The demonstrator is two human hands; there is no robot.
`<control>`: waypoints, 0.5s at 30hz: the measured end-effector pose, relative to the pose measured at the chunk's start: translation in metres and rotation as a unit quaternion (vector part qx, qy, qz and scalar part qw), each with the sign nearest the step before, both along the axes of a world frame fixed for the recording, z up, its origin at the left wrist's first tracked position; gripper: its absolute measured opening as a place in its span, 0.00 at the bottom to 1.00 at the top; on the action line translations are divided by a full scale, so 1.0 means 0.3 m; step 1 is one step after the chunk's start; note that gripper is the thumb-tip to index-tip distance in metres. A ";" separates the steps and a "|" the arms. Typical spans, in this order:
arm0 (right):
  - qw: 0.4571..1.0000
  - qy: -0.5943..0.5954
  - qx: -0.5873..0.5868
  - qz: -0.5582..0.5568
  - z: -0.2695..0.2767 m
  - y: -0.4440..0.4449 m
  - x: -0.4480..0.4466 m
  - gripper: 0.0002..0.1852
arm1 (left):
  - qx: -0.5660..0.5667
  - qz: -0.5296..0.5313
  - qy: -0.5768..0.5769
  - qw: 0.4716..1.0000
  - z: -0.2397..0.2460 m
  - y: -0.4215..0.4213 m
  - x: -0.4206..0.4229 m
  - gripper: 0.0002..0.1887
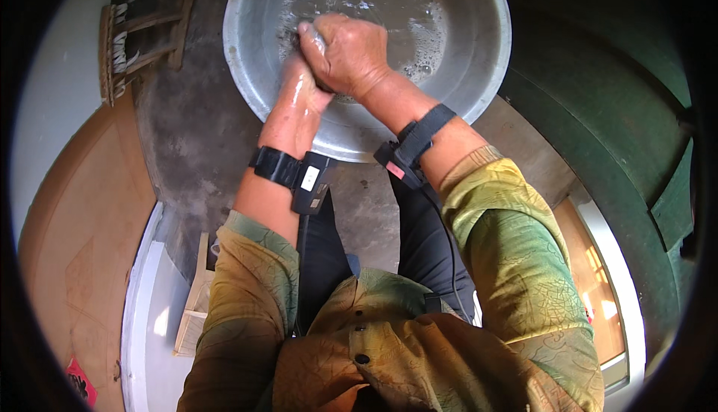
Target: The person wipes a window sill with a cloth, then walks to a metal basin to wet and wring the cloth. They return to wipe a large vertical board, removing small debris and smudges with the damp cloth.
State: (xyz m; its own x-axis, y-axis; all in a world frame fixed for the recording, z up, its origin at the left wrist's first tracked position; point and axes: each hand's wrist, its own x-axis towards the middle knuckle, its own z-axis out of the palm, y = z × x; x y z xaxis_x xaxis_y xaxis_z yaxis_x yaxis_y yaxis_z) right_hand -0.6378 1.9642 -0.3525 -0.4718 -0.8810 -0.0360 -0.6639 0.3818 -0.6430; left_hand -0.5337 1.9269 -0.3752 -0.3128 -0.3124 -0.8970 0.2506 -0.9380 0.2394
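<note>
A wide metal basin (247, 69) stands in front of me with murky, sudsy water (387, 8) in it. Over its near left part my two hands press together. My right hand (350, 47) is curled in a fist on top, its thumb side wet and shiny. Beneath and to the left is my left hand (303, 81), wet and slightly blurred, its fingers mostly covered. Between them shows a little of a dark wet item (322, 83); its kind cannot be made out. Each forearm wears a black strap with a small device.
A wooden stool (148, 41) lies on its side at the upper left on the concrete floor (185, 142). A dark green surface (594, 75) curves along the right. Behind me on the left are a brown panel (84, 204) and a pale wooden object (193, 316).
</note>
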 end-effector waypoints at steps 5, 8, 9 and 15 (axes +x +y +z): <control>0.998 -0.013 0.058 -0.028 -0.109 0.084 -0.196 0.31 | -0.083 -0.060 -0.049 0.994 0.101 -0.011 0.058 0.37; 0.895 0.197 0.167 0.364 -0.169 0.175 -0.236 0.42 | -0.148 -0.106 -0.112 0.977 0.120 -0.013 0.090 0.40; 0.885 0.274 0.198 0.319 -0.193 0.186 -0.248 0.42 | -0.161 -0.113 -0.111 0.974 0.117 -0.012 0.095 0.40; 0.913 0.215 0.089 0.334 -0.260 0.206 -0.209 0.46 | -0.214 -0.157 -0.107 0.958 0.089 0.022 0.115 0.39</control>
